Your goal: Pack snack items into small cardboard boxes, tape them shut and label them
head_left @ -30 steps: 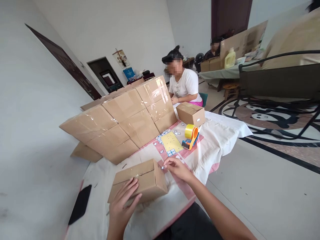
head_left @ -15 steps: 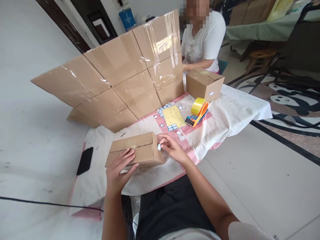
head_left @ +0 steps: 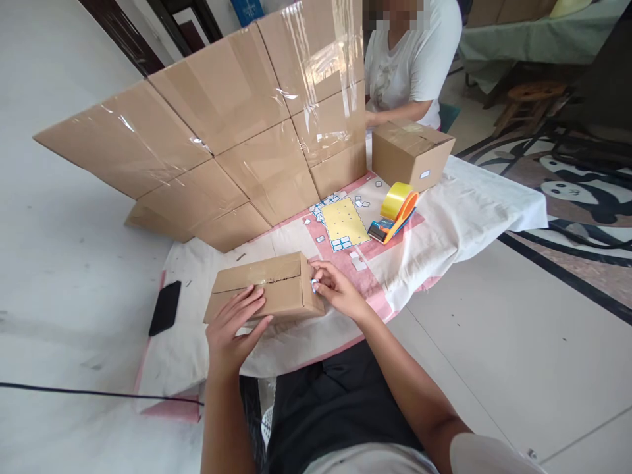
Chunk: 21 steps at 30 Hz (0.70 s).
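A closed brown cardboard box (head_left: 281, 273) lies on the cloth-covered table before me. My left hand (head_left: 239, 322) rests on its top and near side, fingers spread. At the box's right end, my right hand (head_left: 338, 289) pinches a small white sticker (head_left: 315, 285) between thumb and fingers, close against the end face. Beyond the box is a yellow sticker sheet (head_left: 344, 220) with a few blue-edged labels left at its lower corner. Right of the sheet stands a tape dispenser (head_left: 395, 214) in orange and blue, carrying a yellow roll.
A tall wall of taped cardboard boxes (head_left: 237, 112) stands along the table's far side. Another box (head_left: 409, 155) with a white label sits at the back right, near a seated person (head_left: 415, 72). A black phone (head_left: 165, 308) lies at the left edge. Paper scraps (head_left: 358, 261) surround the sheet.
My right hand has brought the sticker slightly closer to the box's end face. The left hand stays on the box. The whole view has shifted a little.
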Each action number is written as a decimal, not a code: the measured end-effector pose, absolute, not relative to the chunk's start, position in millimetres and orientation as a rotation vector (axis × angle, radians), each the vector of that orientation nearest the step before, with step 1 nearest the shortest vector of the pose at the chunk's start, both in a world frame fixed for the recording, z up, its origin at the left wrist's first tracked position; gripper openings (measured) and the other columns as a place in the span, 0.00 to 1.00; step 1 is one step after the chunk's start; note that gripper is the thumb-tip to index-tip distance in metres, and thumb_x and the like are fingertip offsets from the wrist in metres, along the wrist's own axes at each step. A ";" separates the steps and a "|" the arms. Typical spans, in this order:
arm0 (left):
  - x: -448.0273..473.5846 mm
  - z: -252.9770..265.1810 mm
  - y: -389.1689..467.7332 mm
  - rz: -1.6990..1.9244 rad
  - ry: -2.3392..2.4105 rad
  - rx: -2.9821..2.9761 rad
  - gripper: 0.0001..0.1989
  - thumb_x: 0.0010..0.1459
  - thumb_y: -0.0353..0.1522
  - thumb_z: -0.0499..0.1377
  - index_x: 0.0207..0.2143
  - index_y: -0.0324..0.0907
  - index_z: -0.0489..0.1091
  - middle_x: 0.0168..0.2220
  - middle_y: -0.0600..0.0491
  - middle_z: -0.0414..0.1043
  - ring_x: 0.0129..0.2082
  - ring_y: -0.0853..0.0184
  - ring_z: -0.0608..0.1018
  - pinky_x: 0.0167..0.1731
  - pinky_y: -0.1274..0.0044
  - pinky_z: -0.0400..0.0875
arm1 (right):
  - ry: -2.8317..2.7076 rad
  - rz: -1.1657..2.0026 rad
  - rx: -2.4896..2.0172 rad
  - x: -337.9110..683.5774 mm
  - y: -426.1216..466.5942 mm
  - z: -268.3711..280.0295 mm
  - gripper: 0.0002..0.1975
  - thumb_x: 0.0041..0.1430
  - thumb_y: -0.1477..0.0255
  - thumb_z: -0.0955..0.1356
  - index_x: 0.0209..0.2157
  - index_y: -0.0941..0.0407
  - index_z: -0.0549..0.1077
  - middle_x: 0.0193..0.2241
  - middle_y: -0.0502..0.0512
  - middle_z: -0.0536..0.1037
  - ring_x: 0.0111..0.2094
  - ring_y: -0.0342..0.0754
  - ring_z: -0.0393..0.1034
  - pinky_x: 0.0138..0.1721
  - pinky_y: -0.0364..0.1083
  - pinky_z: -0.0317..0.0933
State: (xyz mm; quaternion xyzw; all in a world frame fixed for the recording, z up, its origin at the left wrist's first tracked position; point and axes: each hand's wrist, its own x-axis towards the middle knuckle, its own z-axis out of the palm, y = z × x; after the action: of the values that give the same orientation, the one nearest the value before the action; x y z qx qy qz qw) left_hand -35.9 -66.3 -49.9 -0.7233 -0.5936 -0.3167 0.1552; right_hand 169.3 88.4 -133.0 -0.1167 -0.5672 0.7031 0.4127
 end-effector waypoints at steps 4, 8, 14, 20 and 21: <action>-35.2 -49.2 -66.0 -0.893 -1.698 -2.080 0.19 0.55 0.28 0.67 0.50 0.46 0.74 0.51 0.47 0.79 0.55 0.54 0.78 0.54 0.60 0.74 | -1.443 1.697 -0.470 169.6 87.7 -133.4 0.22 0.58 0.66 0.71 0.53 0.50 0.65 0.34 0.48 0.65 0.29 0.42 0.62 0.32 0.42 0.60; -33.7 -48.0 -65.6 -0.881 -1.697 -2.078 0.20 0.55 0.28 0.67 0.51 0.45 0.74 0.51 0.47 0.79 0.55 0.55 0.78 0.55 0.60 0.74 | -1.464 1.417 -0.716 175.2 71.8 -134.4 0.12 0.57 0.69 0.72 0.43 0.52 0.74 0.34 0.50 0.67 0.29 0.43 0.61 0.30 0.43 0.60; -34.2 -48.6 -65.3 -0.896 -1.693 -2.080 0.20 0.55 0.28 0.67 0.51 0.46 0.74 0.51 0.47 0.79 0.56 0.55 0.77 0.55 0.61 0.74 | -1.439 1.440 -0.662 173.7 32.3 -140.3 0.20 0.68 0.70 0.62 0.58 0.48 0.73 0.34 0.53 0.68 0.34 0.47 0.65 0.39 0.47 0.64; -34.3 -48.9 -65.7 -0.880 -1.678 -2.075 0.20 0.55 0.28 0.67 0.51 0.45 0.74 0.51 0.47 0.79 0.56 0.55 0.78 0.54 0.62 0.74 | -1.507 1.399 -0.645 181.5 14.4 -147.3 0.22 0.69 0.72 0.61 0.61 0.44 0.71 0.34 0.54 0.66 0.36 0.48 0.65 0.41 0.48 0.64; -34.1 -48.8 -65.6 -0.877 -1.673 -2.073 0.20 0.55 0.28 0.67 0.51 0.45 0.74 0.51 0.47 0.79 0.55 0.55 0.78 0.54 0.62 0.74 | -1.518 1.387 -0.645 182.7 12.8 -148.2 0.23 0.69 0.73 0.60 0.61 0.44 0.71 0.34 0.54 0.66 0.36 0.48 0.64 0.41 0.48 0.64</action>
State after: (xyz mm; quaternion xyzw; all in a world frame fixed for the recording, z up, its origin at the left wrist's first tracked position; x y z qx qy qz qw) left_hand -34.1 -65.6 -48.8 -0.7287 -0.5881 -0.3084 0.1676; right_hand 182.7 12.8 -148.2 -0.2635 -0.6205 0.5670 0.4734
